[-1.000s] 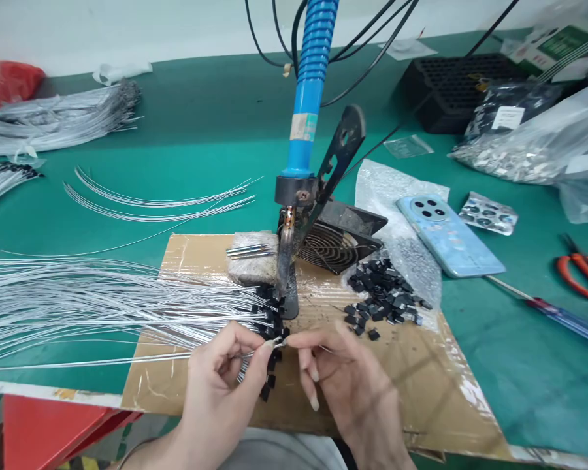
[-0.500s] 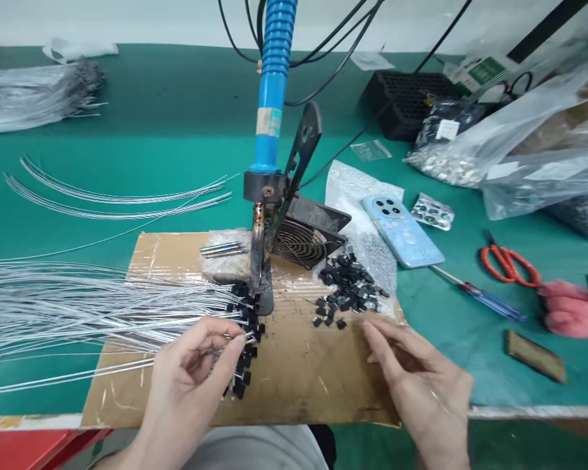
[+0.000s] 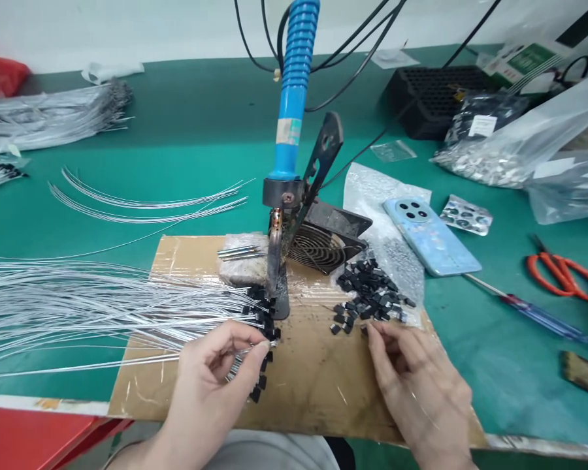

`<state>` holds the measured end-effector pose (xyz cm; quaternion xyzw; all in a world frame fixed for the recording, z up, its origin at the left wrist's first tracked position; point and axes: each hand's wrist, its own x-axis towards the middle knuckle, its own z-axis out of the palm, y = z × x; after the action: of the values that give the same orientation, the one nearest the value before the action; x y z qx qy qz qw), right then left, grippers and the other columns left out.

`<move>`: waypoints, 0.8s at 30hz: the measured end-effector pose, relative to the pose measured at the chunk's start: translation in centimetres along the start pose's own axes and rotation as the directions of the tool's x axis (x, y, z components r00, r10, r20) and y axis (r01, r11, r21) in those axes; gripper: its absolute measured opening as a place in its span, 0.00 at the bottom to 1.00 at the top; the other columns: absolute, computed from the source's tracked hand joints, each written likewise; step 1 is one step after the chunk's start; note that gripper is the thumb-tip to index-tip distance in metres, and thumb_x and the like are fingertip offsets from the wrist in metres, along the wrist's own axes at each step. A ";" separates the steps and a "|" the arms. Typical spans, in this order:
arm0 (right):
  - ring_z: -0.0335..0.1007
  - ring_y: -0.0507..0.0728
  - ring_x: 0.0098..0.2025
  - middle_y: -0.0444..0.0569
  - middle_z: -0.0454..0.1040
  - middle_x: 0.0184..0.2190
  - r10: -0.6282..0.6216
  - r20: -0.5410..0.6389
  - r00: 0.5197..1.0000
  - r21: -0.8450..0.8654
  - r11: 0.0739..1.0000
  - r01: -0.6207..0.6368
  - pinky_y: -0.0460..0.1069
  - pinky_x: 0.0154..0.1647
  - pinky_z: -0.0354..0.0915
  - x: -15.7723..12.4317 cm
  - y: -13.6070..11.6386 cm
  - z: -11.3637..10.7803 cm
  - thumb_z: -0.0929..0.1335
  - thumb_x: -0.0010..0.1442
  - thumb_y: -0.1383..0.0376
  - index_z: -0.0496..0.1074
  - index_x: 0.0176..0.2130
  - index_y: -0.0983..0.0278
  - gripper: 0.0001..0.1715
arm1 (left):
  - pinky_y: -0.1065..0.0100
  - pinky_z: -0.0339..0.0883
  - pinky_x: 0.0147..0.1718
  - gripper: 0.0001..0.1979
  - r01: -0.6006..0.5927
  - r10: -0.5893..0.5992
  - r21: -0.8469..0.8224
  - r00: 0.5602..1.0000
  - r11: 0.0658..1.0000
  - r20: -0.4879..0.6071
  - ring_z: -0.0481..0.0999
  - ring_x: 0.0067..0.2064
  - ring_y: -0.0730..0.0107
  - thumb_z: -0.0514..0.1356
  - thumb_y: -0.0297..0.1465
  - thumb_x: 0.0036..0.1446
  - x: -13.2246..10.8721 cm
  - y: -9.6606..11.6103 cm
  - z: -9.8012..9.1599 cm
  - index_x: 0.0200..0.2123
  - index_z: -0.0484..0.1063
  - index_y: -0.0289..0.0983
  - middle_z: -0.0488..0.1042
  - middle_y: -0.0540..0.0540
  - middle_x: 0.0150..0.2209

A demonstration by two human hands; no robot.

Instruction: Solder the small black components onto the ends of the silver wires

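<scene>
Head view: left hand [image 3: 215, 372], lower centre, closed in thumb-forefinger pinch on wire [image 3: 127, 361] end. Wire judged thin, light, springy: grip close to tip. Right hand [image 3: 416, 385], lower right, open, fingertips at near edge of black parts [image 3: 370, 297] on cardboard [image 3: 313, 385]. Parts judged tiny, hard, light: fingertip pinch.

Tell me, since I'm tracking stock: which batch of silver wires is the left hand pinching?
The wide fan of wires reaching onto the cardboard; the left hand pinches one end. The curved bunches and far bundle lie untouched.
</scene>
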<state>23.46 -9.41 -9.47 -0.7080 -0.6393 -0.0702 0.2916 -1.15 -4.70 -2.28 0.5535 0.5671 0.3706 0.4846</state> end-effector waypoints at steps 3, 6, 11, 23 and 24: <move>0.74 0.58 0.33 0.50 0.76 0.31 0.074 0.048 0.996 0.004 0.997 -0.075 0.52 0.37 0.68 0.2 -0.3 0.1 0.65 0.70 0.58 0.73 0.36 0.63 0.14 | 0.81 0.63 0.21 0.04 -0.001 0.000 -0.016 1.000 1.000 -0.030 0.72 0.24 0.77 0.64 0.26 0.55 0.0 -0.1 0.1 0.29 0.78 0.38 0.76 0.52 0.24; 0.75 0.59 0.32 0.52 0.78 0.31 0.133 0.089 0.987 0.065 0.988 -0.139 0.54 0.37 0.69 0.1 -0.8 0.1 0.65 0.69 0.54 0.74 0.34 0.62 0.18 | 0.80 0.63 0.21 0.04 -0.011 0.011 -0.003 1.000 1.000 -0.029 0.73 0.24 0.77 0.64 0.26 0.55 0.1 0.2 0.0 0.28 0.78 0.38 0.76 0.52 0.23; 0.77 0.58 0.25 0.52 0.80 0.29 0.439 0.069 0.896 0.338 0.835 -0.435 0.51 0.27 0.71 -0.6 -2.2 0.4 0.69 0.63 0.51 0.76 0.39 0.62 0.17 | 0.78 0.58 0.19 0.06 -0.017 0.017 0.065 1.000 0.998 0.002 0.68 0.22 0.77 0.63 0.26 0.56 0.3 0.7 0.0 0.27 0.77 0.37 0.75 0.52 0.22; 0.72 0.51 0.18 0.43 0.76 0.19 0.470 0.443 0.764 0.743 0.284 -0.606 0.43 0.18 0.71 2.1 -8.7 -0.4 0.76 0.55 0.61 0.82 0.33 0.62 0.06 | 0.77 0.51 0.17 0.08 -0.021 0.024 0.100 0.999 0.995 -0.021 0.58 0.19 0.79 0.62 0.27 0.55 0.5 1.0 0.0 0.24 0.73 0.36 0.69 0.54 0.19; 0.71 0.51 0.18 0.44 0.76 0.19 0.468 0.480 0.742 0.732 0.253 -0.633 0.43 0.18 0.71 2.3 -9.2 -0.6 0.76 0.55 0.61 0.82 0.32 0.62 0.07 | 0.77 0.51 0.17 0.08 -0.014 0.016 0.091 1.000 0.996 -0.016 0.59 0.19 0.79 0.62 0.27 0.55 0.6 1.1 0.0 0.24 0.73 0.36 0.69 0.54 0.19</move>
<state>15.32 -7.58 -4.93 -0.6404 -0.3150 0.4253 0.5566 -0.82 -4.02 -1.34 0.5762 0.5831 0.3524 0.4514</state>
